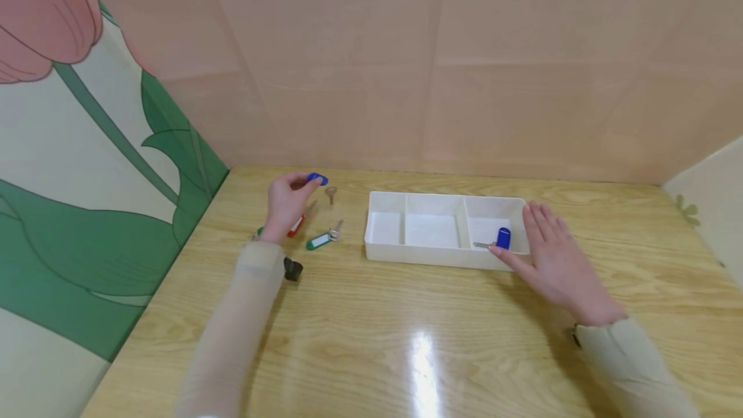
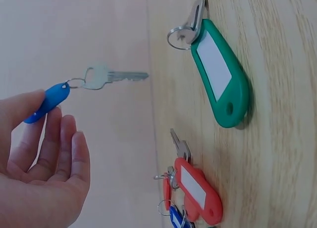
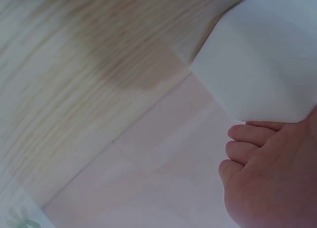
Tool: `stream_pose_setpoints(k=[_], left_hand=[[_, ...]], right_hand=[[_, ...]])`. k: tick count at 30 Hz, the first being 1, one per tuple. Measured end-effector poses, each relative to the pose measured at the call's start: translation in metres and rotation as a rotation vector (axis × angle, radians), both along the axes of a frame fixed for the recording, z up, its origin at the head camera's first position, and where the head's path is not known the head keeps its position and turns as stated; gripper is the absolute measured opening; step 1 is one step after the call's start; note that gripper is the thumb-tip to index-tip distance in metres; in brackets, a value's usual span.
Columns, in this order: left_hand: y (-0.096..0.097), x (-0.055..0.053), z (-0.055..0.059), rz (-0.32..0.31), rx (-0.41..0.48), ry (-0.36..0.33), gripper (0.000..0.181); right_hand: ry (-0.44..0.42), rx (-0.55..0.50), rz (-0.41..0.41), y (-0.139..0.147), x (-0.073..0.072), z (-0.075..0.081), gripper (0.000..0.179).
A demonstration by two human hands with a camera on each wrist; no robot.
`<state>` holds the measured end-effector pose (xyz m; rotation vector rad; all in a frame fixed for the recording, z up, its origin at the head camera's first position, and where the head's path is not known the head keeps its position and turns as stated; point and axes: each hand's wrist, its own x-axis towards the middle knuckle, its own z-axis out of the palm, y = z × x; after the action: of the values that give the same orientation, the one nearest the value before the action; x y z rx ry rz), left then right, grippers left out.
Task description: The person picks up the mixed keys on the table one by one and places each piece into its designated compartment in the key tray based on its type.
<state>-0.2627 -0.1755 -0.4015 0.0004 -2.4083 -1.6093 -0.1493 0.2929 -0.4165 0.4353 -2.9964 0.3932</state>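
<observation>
My left hand (image 1: 286, 205) pinches a blue key tag (image 2: 55, 97) between thumb and fingers, and a silver key (image 2: 101, 78) hangs from its ring. Below it on the table lie a green key tag (image 2: 220, 72) with its key and a red key tag (image 2: 198, 191). Another blue tag (image 2: 176, 218) shows at the lower edge of the left wrist view. My right hand (image 1: 548, 263) rests against the right end of a white three-compartment tray (image 1: 429, 255), fingers straight and thumb at the front rim. Inside the right compartment is a blue key tag (image 1: 503, 238) with a key.
Wood-grain table (image 1: 360, 328) runs under everything, its far edge meeting a pink-beige wall (image 1: 429, 82). On the left stands a panel with a flower print (image 1: 104, 147). A small black object (image 1: 293, 269) shows beside the left wrist.
</observation>
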Motion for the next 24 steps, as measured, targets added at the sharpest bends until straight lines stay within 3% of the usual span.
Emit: stream_pose_setpoints(k=[16,24], left_hand=[[0.017,0.012,0.018,-0.045,0.029,0.038,0.031],[0.025,0.013,0.022,-0.093,0.060,0.059,0.027]], right_hand=[[0.018,-0.016,0.002,0.000,-0.002,-0.002,0.103],[0.038,-0.019,0.000,0.001,-0.002,-0.004,0.103]])
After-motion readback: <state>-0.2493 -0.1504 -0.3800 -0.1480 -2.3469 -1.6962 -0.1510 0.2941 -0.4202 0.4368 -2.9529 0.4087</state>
